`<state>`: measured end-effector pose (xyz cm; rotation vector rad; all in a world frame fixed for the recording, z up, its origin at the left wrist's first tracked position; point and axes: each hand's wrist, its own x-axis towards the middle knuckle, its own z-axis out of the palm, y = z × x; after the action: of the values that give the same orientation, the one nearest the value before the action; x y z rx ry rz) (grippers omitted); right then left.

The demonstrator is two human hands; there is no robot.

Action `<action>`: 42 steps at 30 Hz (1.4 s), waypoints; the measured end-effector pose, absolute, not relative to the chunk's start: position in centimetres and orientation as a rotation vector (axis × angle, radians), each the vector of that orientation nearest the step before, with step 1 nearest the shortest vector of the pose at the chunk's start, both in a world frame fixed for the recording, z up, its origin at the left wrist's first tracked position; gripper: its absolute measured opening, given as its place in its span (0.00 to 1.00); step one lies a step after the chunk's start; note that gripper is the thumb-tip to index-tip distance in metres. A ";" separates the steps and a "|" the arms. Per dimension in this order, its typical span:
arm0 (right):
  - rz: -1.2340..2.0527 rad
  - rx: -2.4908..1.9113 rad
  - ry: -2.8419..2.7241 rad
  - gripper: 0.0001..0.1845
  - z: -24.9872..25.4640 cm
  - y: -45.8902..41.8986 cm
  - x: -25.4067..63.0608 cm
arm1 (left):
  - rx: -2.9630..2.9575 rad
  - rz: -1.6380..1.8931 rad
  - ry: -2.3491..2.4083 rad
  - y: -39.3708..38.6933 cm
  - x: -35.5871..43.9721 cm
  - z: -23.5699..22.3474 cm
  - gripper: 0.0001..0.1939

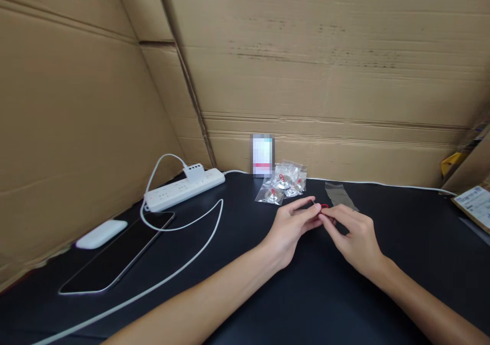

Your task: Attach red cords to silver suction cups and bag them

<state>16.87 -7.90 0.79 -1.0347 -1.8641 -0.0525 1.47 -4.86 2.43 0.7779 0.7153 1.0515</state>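
Observation:
My left hand [288,230] is closed around a small, thin piece, mostly hidden by the fingers; a grey edge shows between thumb and index finger, and it appears to be a metal disc. A red cord [324,206] loops out at the fingertips. Thumb and fingers of my right hand [354,232] pinch this cord, close against the left fingertips. Beyond the hands lie several clear plastic bags [291,169] holding round, shiny metal discs [273,196] with red loops. Just behind my right hand, a flat clear bag [340,194] rests on the black table [245,278].
A lit, blurred screen [262,156] leans against the cardboard wall [325,79]. On the left are a white power strip [172,194] with a charger [194,172], a looping white cable [199,253], a dark tablet [115,258] and a white case [101,233]. A labelled package [474,207] lies right.

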 end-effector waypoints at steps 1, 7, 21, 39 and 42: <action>-0.002 -1.063 -1.829 0.06 0.9 -7.9 16.9 | 0.789 1.046 0.711 -4.7 1.4 2.4 0.20; 0.560 -1.150 -1.406 0.15 1.2 -7.1 17.4 | 0.859 0.945 0.574 -4.2 1.2 2.3 0.13; 1.037 -1.042 -1.458 0.13 2.0 -6.7 18.7 | 0.977 0.764 0.401 -3.0 0.2 2.3 0.12; 0.203 -0.929 -2.061 0.28 2.7 -8.5 18.3 | 1.220 0.288 0.263 -0.6 -3.1 3.7 0.34; 0.276 -0.867 -2.121 0.29 3.1 -8.9 17.9 | 1.263 0.149 0.258 -0.5 -3.5 4.0 0.39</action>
<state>17.91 -8.93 3.12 -0.8667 -2.1208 0.2761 -3.50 -0.54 4.04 1.2634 0.2579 0.1490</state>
